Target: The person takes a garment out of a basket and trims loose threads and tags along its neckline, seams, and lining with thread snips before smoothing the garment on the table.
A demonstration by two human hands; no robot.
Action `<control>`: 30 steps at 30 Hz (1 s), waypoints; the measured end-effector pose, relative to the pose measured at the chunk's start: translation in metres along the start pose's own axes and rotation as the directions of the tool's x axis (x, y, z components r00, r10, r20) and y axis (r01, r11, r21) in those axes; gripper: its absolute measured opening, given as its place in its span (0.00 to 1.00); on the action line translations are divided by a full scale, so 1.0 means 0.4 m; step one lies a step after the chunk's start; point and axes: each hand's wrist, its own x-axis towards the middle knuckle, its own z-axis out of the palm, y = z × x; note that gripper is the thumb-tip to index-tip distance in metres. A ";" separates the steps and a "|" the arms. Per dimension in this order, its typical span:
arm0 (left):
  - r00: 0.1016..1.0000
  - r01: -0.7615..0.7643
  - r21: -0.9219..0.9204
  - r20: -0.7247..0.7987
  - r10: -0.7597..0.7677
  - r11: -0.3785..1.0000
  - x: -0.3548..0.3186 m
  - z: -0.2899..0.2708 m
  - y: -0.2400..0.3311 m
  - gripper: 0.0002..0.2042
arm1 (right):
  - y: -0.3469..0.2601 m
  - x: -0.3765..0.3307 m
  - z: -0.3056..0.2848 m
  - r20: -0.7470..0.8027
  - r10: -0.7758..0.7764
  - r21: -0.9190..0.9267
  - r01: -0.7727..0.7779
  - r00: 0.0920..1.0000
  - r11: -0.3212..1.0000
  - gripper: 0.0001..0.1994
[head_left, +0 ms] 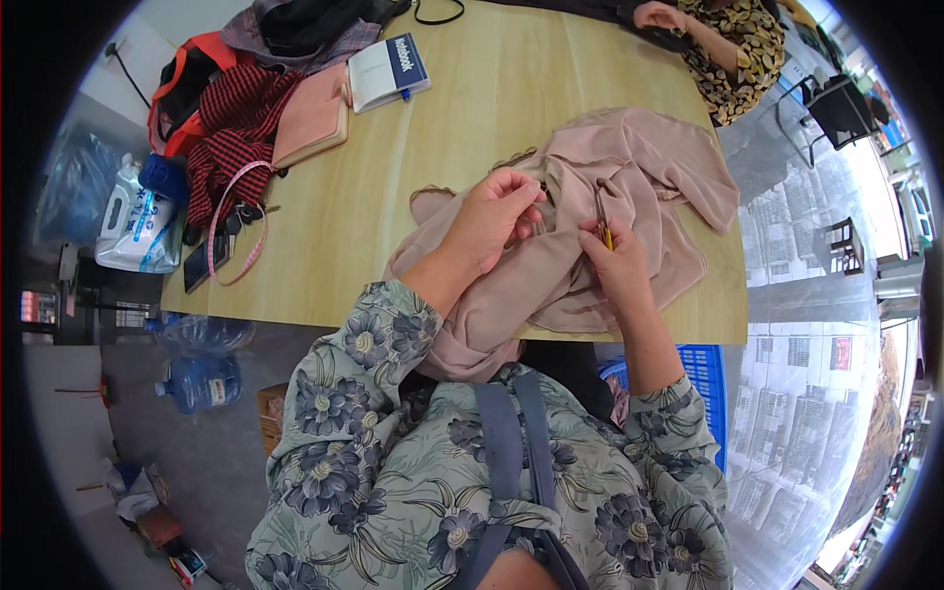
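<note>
The pink cloth [639,162] lies bunched on the table [462,79], one part drooping over the near edge. The right hand [619,261] grips a small tool [608,238] with a yellow handle, over the folds. The left hand [495,218] is curled above the cloth, thumb drawn toward its fingers; I cannot tell whether it pinches anything. Leftward lie a tape [262,231], a phone [205,262], a pink book [310,123] and a notebook [379,79]. Across the table is another person's hand [661,17].
</note>
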 end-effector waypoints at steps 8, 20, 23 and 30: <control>0.997 0.072 -0.256 0.010 -0.072 0.964 -0.005 0.028 0.022 0.02 | 0.022 -0.012 -0.024 0.005 0.010 -0.002 -0.010 1.000 1.000 0.07; 0.989 0.145 0.143 -0.003 -0.146 0.979 -0.013 0.022 0.021 0.09 | -0.003 -0.004 -0.050 0.036 -0.026 -0.213 0.033 0.999 0.977 0.08; 0.975 0.215 0.324 -0.020 -0.221 0.921 -0.006 0.019 0.027 0.10 | -0.025 0.007 -0.050 0.060 -0.114 -0.275 0.126 0.992 0.953 0.08; 0.963 0.229 0.563 -0.014 -0.268 0.794 0.004 0.029 0.040 0.06 | -0.108 0.031 -0.009 0.169 -0.213 -0.518 0.271 0.962 0.811 0.10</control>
